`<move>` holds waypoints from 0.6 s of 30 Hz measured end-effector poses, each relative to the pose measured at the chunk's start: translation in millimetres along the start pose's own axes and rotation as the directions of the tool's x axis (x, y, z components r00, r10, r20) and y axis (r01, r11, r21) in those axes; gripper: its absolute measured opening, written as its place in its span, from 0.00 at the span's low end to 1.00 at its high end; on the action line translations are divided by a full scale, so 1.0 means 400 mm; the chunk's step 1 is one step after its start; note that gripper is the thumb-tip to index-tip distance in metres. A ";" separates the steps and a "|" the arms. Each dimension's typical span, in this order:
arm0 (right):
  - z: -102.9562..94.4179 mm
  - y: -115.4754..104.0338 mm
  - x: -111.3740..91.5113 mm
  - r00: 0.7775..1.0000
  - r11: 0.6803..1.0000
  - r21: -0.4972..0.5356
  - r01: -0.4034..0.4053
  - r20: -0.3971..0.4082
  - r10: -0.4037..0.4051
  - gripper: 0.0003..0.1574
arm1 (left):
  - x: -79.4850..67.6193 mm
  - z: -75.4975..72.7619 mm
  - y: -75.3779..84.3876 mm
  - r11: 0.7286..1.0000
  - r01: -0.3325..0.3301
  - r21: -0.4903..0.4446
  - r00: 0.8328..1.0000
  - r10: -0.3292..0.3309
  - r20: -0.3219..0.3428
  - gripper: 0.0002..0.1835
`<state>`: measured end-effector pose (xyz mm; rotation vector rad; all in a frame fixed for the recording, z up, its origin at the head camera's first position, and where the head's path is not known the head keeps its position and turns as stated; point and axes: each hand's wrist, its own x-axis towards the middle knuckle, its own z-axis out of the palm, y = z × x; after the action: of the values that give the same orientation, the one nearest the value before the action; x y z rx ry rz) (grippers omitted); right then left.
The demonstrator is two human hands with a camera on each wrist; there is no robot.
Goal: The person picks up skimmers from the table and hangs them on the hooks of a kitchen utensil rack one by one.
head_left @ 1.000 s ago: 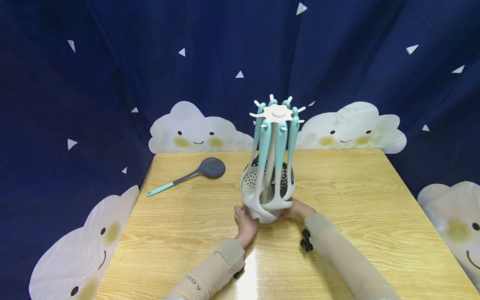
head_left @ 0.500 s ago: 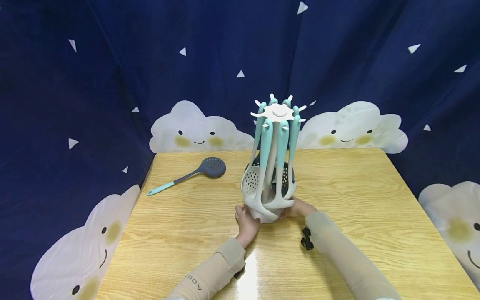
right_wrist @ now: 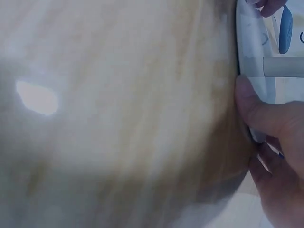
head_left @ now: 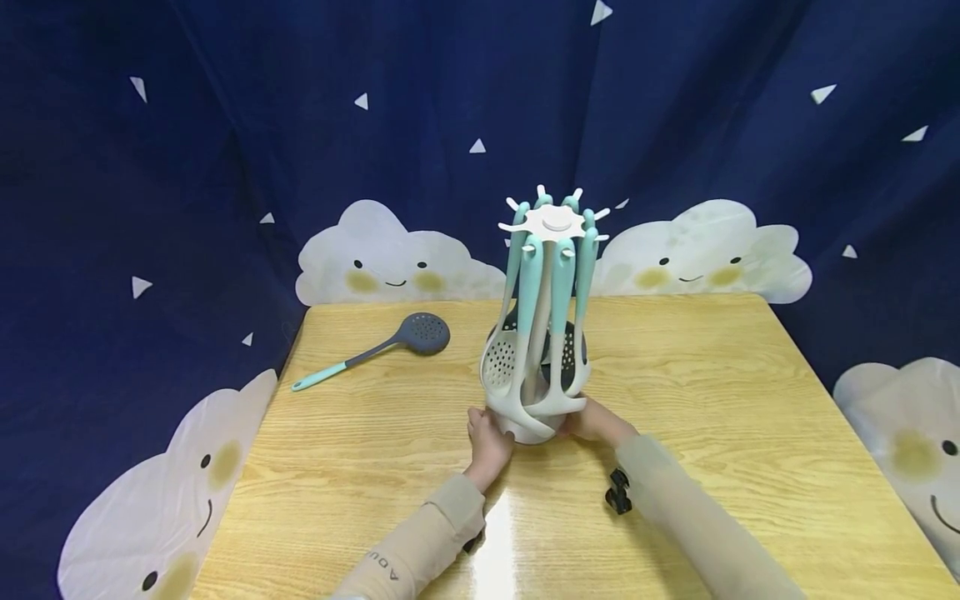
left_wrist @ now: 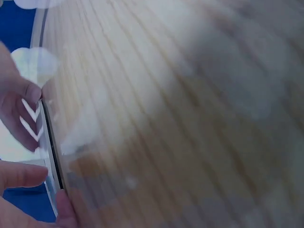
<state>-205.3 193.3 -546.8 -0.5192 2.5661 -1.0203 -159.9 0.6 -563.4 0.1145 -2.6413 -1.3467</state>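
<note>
A white utensil rack (head_left: 557,218) stands upright on the table, hung all round with kitchen utensils. Their turquoise handles (head_left: 531,283) hook on near the top. Among them is a pale skimmer (head_left: 498,362) with holes; darker heads show behind. My left hand (head_left: 491,446) grips the base at the near left, and my right hand (head_left: 596,421) holds its right side, partly hidden by the utensils. In the right wrist view, thumb and fingers of the right hand (right_wrist: 280,137) pinch the base's rim (right_wrist: 243,52). The left wrist view catches the left hand (left_wrist: 21,202) at the same base edge (left_wrist: 51,142).
A dark blue skimmer (head_left: 426,333) with a turquoise handle lies at the back left of the wooden table (head_left: 697,375). Behind the table's far edge hangs a navy curtain (head_left: 420,50) with white triangles and smiling clouds (head_left: 397,258).
My right wrist has shifted slightly outward and toward the near side. Both hands stay on the rack's base, and the rack and the loose skimmer keep their places.
</note>
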 end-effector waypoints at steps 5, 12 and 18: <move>0.007 0.026 -0.023 0.990 0.990 -0.065 0.121 -0.061 -0.125 0.37 | 0.015 -0.019 -0.012 0.999 -0.006 -0.037 0.998 0.009 0.068 0.14; -0.059 0.032 -0.061 0.981 0.987 -0.157 0.035 -0.183 -0.064 0.24 | 0.044 -0.058 -0.024 0.997 0.013 -0.070 1.000 -0.012 0.008 0.07; -0.189 -0.031 -0.090 0.870 0.983 -0.179 -0.027 -0.489 -0.065 0.12 | 0.093 -0.113 -0.034 0.989 0.030 -0.147 0.986 -0.053 -0.158 0.08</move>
<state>-203.2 245.2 -480.0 -0.3604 3.1359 -1.0384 -188.0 -48.7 -543.9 0.2498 -2.4133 -1.4703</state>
